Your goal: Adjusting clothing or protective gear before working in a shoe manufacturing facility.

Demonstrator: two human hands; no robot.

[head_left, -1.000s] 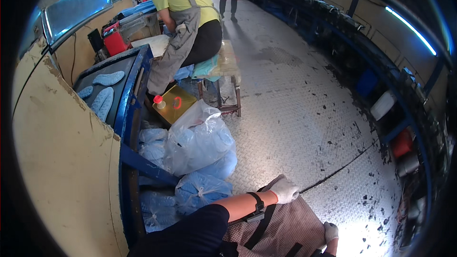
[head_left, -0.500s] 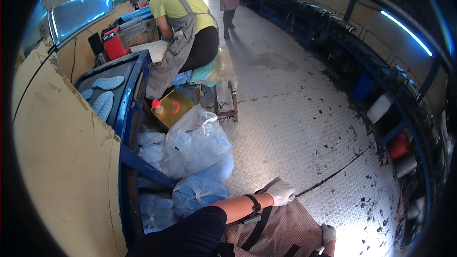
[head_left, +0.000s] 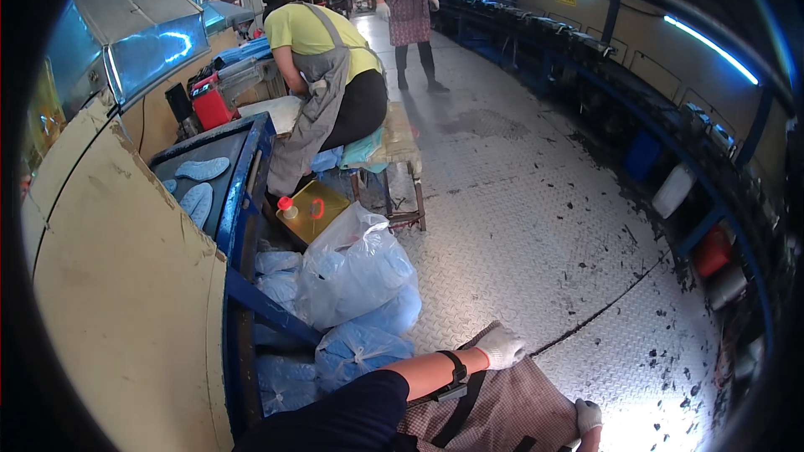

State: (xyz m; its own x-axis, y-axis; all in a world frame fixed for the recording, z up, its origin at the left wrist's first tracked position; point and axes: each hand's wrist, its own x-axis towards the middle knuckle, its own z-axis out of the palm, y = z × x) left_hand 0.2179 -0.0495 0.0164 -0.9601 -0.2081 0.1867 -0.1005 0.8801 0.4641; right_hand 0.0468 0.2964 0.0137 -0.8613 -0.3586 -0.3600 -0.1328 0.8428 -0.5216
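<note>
A brown checked cloth with dark straps point(head_left: 512, 402) spreads out low in front of me, above the metal floor. At its far edge, my left hand point(head_left: 502, 346), in a white knit glove, is closed on the cloth; a black band circles that wrist. My right hand point(head_left: 588, 416), also gloved, grips the cloth's right edge, with its fingers partly hidden. To the left of the cloth lie clear plastic bags of blue pieces point(head_left: 358, 347), some tied.
Blue shoe soles point(head_left: 203, 169) rest on a blue-framed table point(head_left: 243, 176) beside a beige panel point(head_left: 126, 285). A yellow can point(head_left: 314, 209) stands by a stool point(head_left: 404, 146). One person bends over work; another stands farther up the aisle. Machinery point(head_left: 670, 134) lines the right.
The view has shifted slightly, so the surroundings sit a little lower and farther right. The person up the aisle has come nearer. Both my hands keep hold of the cloth.
</note>
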